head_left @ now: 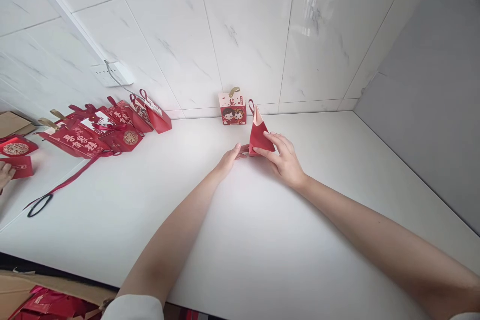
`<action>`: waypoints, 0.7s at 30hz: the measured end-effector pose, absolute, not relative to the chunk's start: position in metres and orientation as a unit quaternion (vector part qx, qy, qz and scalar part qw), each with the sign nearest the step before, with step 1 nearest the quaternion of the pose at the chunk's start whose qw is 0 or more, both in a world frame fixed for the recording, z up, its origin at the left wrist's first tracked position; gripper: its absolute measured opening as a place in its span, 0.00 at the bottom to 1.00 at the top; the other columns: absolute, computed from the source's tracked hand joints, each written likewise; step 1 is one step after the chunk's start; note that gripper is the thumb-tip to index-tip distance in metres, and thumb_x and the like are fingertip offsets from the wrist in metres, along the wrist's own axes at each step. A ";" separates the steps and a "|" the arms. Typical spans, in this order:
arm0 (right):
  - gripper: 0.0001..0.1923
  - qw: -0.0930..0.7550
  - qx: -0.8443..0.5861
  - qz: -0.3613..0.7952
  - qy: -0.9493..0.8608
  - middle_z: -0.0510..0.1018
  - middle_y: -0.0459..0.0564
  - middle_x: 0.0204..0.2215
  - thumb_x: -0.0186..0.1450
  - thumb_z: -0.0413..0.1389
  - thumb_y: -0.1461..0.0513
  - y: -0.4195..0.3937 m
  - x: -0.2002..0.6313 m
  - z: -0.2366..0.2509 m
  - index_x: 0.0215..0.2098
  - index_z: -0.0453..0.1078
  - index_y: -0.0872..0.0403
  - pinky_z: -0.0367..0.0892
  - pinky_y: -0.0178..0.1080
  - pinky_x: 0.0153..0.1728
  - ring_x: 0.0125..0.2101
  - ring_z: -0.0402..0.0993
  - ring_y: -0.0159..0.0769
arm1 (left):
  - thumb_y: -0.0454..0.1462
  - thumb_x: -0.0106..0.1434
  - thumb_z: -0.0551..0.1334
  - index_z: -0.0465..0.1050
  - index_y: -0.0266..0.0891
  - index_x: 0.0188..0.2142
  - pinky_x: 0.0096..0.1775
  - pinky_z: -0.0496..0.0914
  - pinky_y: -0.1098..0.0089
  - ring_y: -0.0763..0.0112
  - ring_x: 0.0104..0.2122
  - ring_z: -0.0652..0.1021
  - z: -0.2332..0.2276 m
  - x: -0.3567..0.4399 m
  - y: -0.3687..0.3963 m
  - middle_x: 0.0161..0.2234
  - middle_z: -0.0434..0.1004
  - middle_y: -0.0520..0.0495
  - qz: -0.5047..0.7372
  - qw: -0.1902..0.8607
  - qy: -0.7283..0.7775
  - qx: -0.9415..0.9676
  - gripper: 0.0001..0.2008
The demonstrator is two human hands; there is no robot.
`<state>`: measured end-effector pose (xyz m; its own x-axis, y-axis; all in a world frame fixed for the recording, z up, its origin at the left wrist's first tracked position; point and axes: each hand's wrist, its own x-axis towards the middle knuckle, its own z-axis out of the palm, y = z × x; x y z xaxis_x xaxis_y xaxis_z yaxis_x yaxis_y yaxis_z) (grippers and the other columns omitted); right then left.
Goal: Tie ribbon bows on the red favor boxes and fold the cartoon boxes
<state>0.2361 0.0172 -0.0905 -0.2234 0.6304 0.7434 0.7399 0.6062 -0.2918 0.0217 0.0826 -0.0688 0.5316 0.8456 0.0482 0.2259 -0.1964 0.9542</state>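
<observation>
We see two bare arms reaching forward over a white table (262, 240) toward its far edge, where it meets a tiled wall. Between the hands stands a small red paper gift box (259, 134), partly folded into a pointed shape with a pale inner flap showing at the top. Our right hand (283, 157) rests against the box's right side, its fingers (270, 136) spread along the red paper. Our left hand (229, 158) touches the box's lower left corner, fingertips pressed together there.

Just behind the box, against the wall, stands a finished square box (233, 108) with a cartoon couple and a loop handle. Far to the left lies a pile of red gift boxes (108, 130) with ribbons. Another person's hand (5, 174) shows at the left edge.
</observation>
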 end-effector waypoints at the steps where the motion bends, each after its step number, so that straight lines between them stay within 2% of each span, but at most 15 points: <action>1: 0.23 0.441 -0.429 -0.055 -0.786 0.56 0.46 0.66 0.70 0.47 0.66 0.017 0.236 -0.091 0.58 0.66 0.37 0.55 0.61 0.62 0.66 0.51 0.46 | 0.58 0.65 0.47 0.74 0.45 0.53 0.49 0.67 0.59 0.57 0.48 0.77 -0.064 0.022 0.080 0.50 0.78 0.43 0.300 0.516 0.353 0.721 0.31; 5: 0.23 0.433 -0.392 -0.016 -0.811 0.57 0.48 0.66 0.71 0.44 0.66 0.015 0.237 -0.091 0.60 0.64 0.41 0.58 0.56 0.62 0.67 0.49 0.43 | 0.55 0.62 0.58 0.68 0.45 0.58 0.53 0.66 0.59 0.56 0.54 0.73 -0.055 0.024 0.074 0.55 0.73 0.42 0.300 0.549 0.284 0.726 0.30; 10: 0.22 0.415 -0.362 -0.006 -0.835 0.55 0.47 0.66 0.71 0.44 0.65 0.011 0.236 -0.091 0.61 0.62 0.41 0.57 0.53 0.63 0.67 0.49 0.41 | 0.50 0.62 0.60 0.62 0.45 0.61 0.53 0.66 0.58 0.58 0.51 0.74 -0.061 0.021 0.075 0.57 0.69 0.40 0.299 0.542 0.314 0.720 0.30; 13: 0.26 0.446 -0.373 0.002 -0.814 0.49 0.51 0.69 0.70 0.47 0.61 0.007 0.233 -0.087 0.66 0.52 0.44 0.57 0.56 0.63 0.67 0.48 0.46 | 0.49 0.57 0.66 0.57 0.45 0.64 0.52 0.66 0.58 0.57 0.52 0.72 -0.069 0.020 0.079 0.56 0.68 0.38 0.313 0.513 0.346 0.721 0.38; 16: 0.36 0.500 -0.407 0.030 -0.764 0.40 0.55 0.70 0.68 0.52 0.55 0.008 0.233 -0.086 0.69 0.41 0.48 0.49 0.60 0.64 0.69 0.39 0.50 | 0.45 0.49 0.72 0.49 0.47 0.67 0.52 0.65 0.58 0.55 0.55 0.69 -0.075 0.019 0.081 0.59 0.63 0.37 0.300 0.459 0.360 0.754 0.50; 18: 0.43 0.510 -0.442 0.081 -0.733 0.35 0.56 0.71 0.66 0.53 0.51 0.013 0.236 -0.089 0.70 0.34 0.49 0.44 0.60 0.65 0.69 0.34 0.50 | 0.44 0.47 0.72 0.46 0.49 0.67 0.52 0.65 0.57 0.54 0.55 0.67 -0.077 0.019 0.082 0.60 0.60 0.38 0.287 0.434 0.350 0.779 0.53; 19: 0.45 0.500 -0.458 0.128 -0.723 0.35 0.56 0.71 0.66 0.53 0.49 0.016 0.239 -0.091 0.70 0.30 0.49 0.44 0.60 0.65 0.69 0.35 0.50 | 0.44 0.48 0.72 0.45 0.50 0.68 0.51 0.65 0.57 0.54 0.55 0.67 -0.077 0.018 0.083 0.60 0.60 0.38 0.282 0.428 0.344 0.786 0.53; 21: 0.45 0.449 -0.473 0.253 -0.715 0.43 0.58 0.70 0.68 0.49 0.47 0.023 0.245 -0.096 0.70 0.26 0.49 0.49 0.58 0.64 0.68 0.44 0.48 | 0.44 0.49 0.71 0.45 0.50 0.68 0.51 0.65 0.57 0.53 0.55 0.67 -0.078 0.018 0.084 0.60 0.59 0.38 0.281 0.423 0.341 0.791 0.51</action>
<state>0.2451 0.0233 -0.0955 -0.1497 0.9034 0.4018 0.4496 0.4241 -0.7861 0.0177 0.0839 -0.0782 0.6097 0.7771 0.1562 0.3018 -0.4098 0.8608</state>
